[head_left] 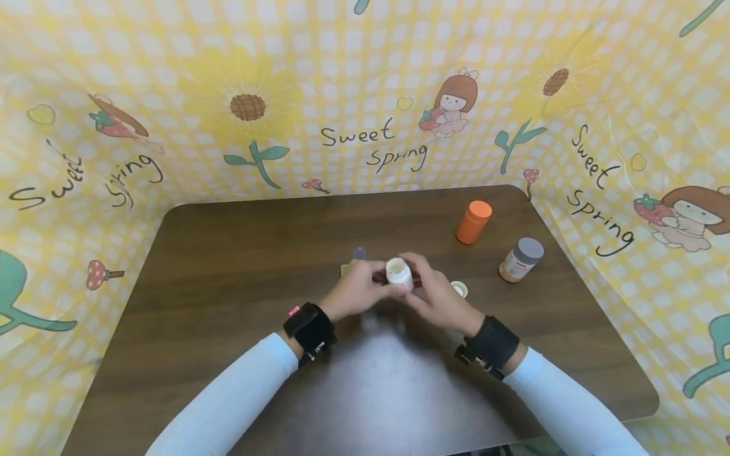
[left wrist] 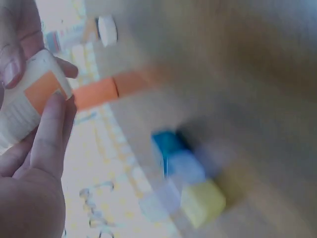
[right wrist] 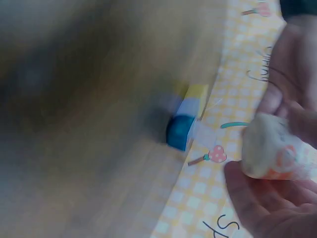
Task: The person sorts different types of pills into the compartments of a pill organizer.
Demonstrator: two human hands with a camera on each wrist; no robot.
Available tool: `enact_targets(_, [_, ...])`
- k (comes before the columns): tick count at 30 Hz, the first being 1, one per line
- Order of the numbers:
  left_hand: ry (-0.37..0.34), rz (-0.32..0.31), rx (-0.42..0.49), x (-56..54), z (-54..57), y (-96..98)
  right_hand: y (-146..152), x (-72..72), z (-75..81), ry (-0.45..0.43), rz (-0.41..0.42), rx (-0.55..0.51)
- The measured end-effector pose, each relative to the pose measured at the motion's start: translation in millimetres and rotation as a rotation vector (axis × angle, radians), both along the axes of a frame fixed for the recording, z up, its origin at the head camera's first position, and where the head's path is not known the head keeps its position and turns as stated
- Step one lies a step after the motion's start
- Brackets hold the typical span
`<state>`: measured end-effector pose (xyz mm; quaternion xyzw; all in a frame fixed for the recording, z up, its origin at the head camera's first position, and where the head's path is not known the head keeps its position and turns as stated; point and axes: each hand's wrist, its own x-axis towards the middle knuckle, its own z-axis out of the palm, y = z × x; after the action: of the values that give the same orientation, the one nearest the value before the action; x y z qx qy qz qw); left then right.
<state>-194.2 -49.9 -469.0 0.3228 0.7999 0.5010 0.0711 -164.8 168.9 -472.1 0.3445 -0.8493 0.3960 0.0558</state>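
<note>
We read "Sweet Spring" 3 times in black script on the yellow checked cloth (head_left: pixel 353 82): at the left, the back and the right. The print on the grey-topped jar (head_left: pixel 520 261) and on the white bottle (head_left: pixel 400 277) is too small or blurred for us.

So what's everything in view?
Table: 1, brown, centre
Cloth: count unclear, yellow check, around table
Bottle: 1, white and orange, uncapped, held
Cap: 1, white, right of bottle
Canister: 1, orange, back right
Jar: 1, grey and tan, right of canister
Yellow block: 1, yellow, left of bottle
Teal block: 1, teal, near yellow block
Pale pieces: count unclear (blurred), lilac, by blocks
Straps: 2, black, wrists
Sleeves: 2, pale blue, arms
Hands: 2, bare, on bottle
</note>
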Motion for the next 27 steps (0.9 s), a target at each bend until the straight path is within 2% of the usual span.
enact_targets(2, [0.010,0.027,-0.016,-7.5,4.3,-9.1,-7.6,-8.0,0.2,0.078,-0.041,0.013])
enact_targets(4, [0.037,0.071,-0.068,-15.4,5.3,-21.9,-12.3,-17.3,-0.2,0.118,-0.068,0.070])
enact_targets(9, [0.151,0.197,-0.362,-33.6,-4.9,-54.9,-15.2,-38.6,-7.7,0.155,-0.100,0.313])
enact_targets(12, [0.165,0.196,-0.492,-41.1,-13.9,-63.8,-16.2,-46.6,-11.7,0.174,-0.083,0.430])
enact_targets(16, [0.140,0.150,-0.511,-48.5,-22.3,-66.7,-24.5,-53.0,-10.9,0.216,-0.048,0.513])
enact_targets(21, [0.177,0.111,-0.506,-54.7,-30.3,-72.0,-36.5,-57.5,-9.3,0.307,-0.032,0.610])
enact_targets(27, [0.200,0.089,-0.513,-56.5,-32.7,-76.8,-49.2,-61.3,-5.9,0.403,-0.025,0.721])
